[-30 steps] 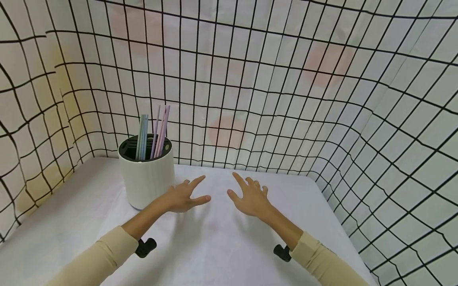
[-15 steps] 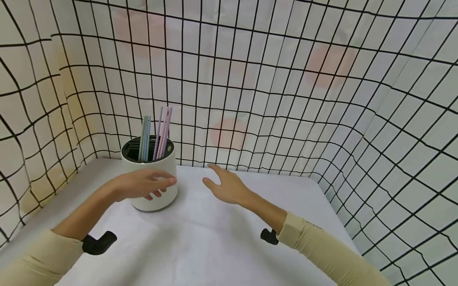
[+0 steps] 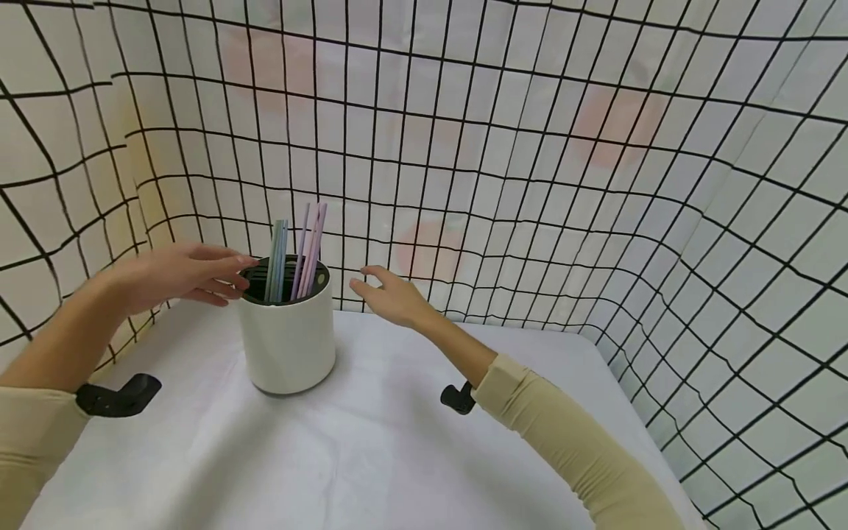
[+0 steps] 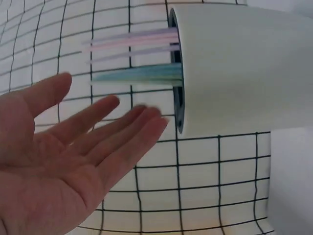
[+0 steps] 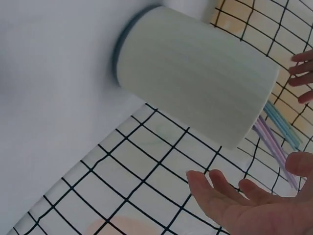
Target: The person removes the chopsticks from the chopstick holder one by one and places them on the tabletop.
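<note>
A white round holder [image 3: 288, 346] with a black slotted top stands upright at the left of the table. Out of it rise a bundle of blue-green sticks [image 3: 276, 258] and a bundle of pink and purple sticks [image 3: 308, 250], thin like straws. My left hand [image 3: 188, 276] is at the left of the rim, fingers loosely spread. In the left wrist view its palm [image 4: 58, 161] faces the stick ends and holds nothing. To the right of the holder hovers my right hand [image 3: 392, 296], fingers relaxed, with a gap to the rim. The right wrist view shows that hand [image 5: 264, 210] holding nothing.
A white cloth covers the table [image 3: 397, 442]. Black wire grid panels [image 3: 503, 177] enclose it at the back, left and right, with pale sheeting behind them. Each wrist carries a black camera mount [image 3: 119, 395] below the beige sleeve.
My left hand has gone left and up, from in front of the holder to its rim. My right hand has moved left and up toward the holder. The sticks remain in place.
</note>
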`<state>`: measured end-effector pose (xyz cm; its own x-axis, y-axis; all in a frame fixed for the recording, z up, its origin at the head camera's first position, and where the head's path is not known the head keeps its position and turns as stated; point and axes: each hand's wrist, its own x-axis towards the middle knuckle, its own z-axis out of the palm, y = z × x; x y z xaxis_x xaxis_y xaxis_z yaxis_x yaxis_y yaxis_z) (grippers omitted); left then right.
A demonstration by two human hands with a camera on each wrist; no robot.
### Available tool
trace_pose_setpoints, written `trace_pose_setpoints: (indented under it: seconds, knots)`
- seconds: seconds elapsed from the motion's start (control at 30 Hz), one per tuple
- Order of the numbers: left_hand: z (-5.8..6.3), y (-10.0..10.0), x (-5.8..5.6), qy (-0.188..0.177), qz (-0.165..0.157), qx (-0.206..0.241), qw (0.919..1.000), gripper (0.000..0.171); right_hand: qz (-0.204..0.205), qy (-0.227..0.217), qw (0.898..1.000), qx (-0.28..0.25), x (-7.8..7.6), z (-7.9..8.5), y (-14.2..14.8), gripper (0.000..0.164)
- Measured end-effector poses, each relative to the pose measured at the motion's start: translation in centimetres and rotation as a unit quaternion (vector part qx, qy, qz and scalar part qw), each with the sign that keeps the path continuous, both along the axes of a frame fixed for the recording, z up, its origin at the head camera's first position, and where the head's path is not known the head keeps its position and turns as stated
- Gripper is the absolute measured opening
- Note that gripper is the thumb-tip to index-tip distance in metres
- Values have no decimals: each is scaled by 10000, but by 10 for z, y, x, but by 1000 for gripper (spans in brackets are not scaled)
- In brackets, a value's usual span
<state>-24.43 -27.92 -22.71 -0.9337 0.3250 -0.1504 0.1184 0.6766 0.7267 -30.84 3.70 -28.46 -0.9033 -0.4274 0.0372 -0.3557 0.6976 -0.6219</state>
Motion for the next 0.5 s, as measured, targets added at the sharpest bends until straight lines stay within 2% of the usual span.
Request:
trace_pose_setpoints:
  seconds: [0.1, 0.17, 0.37, 0.5]
  knots:
    - [0, -8, -12, 193, 338, 66, 9992, 78, -89, -63, 9998, -190, -5, 4, -11, 59]
    - [-4, -13, -19, 218, 544, 264, 9979, 77, -138, -158, 9992, -340, -8, 4, -18, 58]
    - [-29, -23, -33, -33, 882, 992, 9911, 69, -347, -676, 9924, -964, -17, -4, -36, 54]
    - [-45, -23, -40, -238, 1069, 1440, 9835, 74, -552, -883, 9852, -1364, -24, -11, -45, 55]
